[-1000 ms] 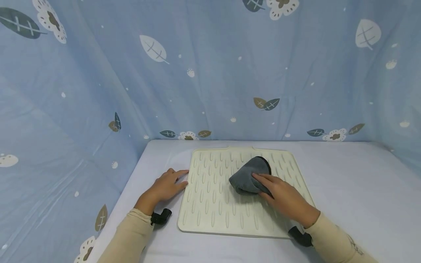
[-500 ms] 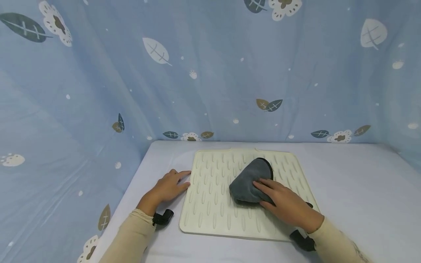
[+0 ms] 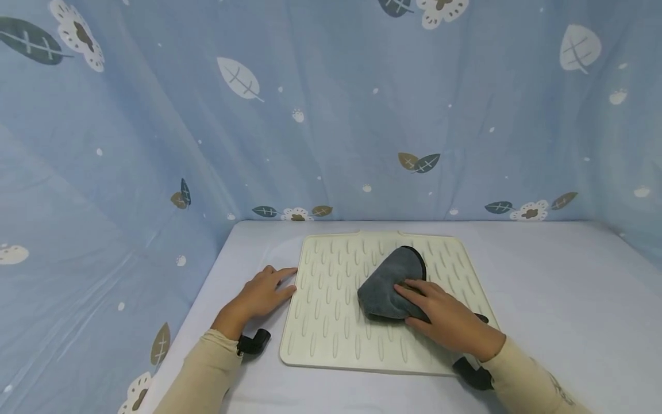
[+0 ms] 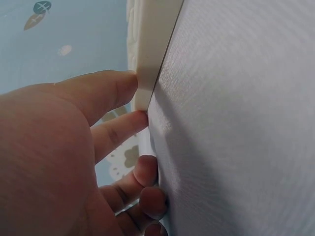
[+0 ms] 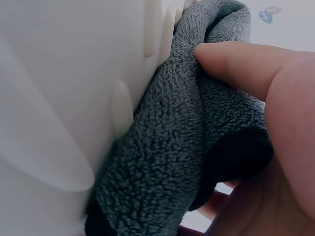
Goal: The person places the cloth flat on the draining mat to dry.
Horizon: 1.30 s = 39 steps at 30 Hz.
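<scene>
A cream ridged mat [image 3: 331, 339] lies flat on the white-covered table. On its right half sits a folded grey cloth [image 3: 385, 290] with a dark edge. My right hand [image 3: 447, 319] grips the cloth, thumb on the near side and fingers over the top; the right wrist view shows the fuzzy cloth [image 5: 157, 132] against the mat's raised ridges. At the mat's left edge my left hand [image 3: 261, 293] rests with thumb and index finger touching the side. In the left wrist view that hand [image 4: 54, 142] has its fingertips at the mat's thick edge [image 4: 152, 44], other fingers on the tablecloth.
A white cloth [image 3: 558, 287] covers the table around the mat. Blue leaf-and-flower fabric [image 3: 331, 132] hangs behind and along the left side. A black wrist mount [image 3: 253, 342] sits on the left wrist, another mount [image 3: 473, 374] on the right.
The grey cloth and my right hand have shifted slightly toward me on the mat over the last second. My left hand keeps its place at the mat's edge.
</scene>
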### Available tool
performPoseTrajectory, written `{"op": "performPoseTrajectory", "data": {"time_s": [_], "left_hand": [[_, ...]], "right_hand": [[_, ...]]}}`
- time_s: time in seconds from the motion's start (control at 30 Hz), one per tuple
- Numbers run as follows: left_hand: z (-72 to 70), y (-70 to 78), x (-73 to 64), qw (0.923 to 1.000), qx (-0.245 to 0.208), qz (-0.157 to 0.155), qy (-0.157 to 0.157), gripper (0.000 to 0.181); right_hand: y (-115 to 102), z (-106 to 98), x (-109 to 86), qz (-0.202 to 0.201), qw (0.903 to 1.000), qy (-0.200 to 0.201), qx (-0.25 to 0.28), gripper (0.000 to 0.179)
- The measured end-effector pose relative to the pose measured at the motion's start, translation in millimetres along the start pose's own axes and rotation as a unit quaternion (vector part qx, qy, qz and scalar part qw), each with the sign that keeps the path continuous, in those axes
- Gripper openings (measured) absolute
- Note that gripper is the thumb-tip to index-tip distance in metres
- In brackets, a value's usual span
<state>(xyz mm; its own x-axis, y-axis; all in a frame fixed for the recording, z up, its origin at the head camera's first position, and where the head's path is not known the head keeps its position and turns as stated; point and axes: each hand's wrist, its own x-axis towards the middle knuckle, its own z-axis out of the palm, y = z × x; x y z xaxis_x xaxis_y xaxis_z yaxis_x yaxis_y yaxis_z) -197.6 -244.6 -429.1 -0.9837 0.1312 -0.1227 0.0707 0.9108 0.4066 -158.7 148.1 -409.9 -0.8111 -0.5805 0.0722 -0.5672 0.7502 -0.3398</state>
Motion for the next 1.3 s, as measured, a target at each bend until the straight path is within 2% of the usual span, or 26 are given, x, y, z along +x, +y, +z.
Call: {"op": "performPoseTrajectory", "data": {"time_s": [0.5, 0.77, 0.87, 1.1, 1.17, 1.3], "left_hand": [[-1.6, 1.3, 0.9, 1.0000, 0.006, 0.000, 0.002, 0.051], [-1.2, 2.6, -0.3, 1.0000, 0.006, -0.004, 0.003, 0.051], [-0.6, 2.5, -0.9, 1.0000, 0.004, -0.003, 0.003, 0.051], [-1.0, 3.2, -0.9, 1.0000, 0.004, -0.002, 0.004, 0.051], [-1.0, 3.1, -0.6, 1.0000, 0.004, -0.003, 0.004, 0.051], [-1.5, 2.5, -1.4, 1.0000, 0.006, -0.007, 0.004, 0.051]], "right_hand": [[3.3, 2.0, -0.3, -0.006, 0.9998, -0.009, -0.016, 0.069], [1.4, -4.2, -0.7, 0.016, 0.9989, -0.024, 0.038, 0.064], [1.1, -6.8, 0.1, 0.025, 0.9987, -0.002, 0.045, 0.059], [4.8, -11.6, 3.3, 0.038, 0.9966, 0.072, 0.013, 0.042], [6.9, -12.6, 3.9, 0.049, 0.9955, 0.081, 0.008, 0.041], [10.2, -14.9, 5.1, 0.088, 0.9934, 0.073, 0.013, 0.042]]}}
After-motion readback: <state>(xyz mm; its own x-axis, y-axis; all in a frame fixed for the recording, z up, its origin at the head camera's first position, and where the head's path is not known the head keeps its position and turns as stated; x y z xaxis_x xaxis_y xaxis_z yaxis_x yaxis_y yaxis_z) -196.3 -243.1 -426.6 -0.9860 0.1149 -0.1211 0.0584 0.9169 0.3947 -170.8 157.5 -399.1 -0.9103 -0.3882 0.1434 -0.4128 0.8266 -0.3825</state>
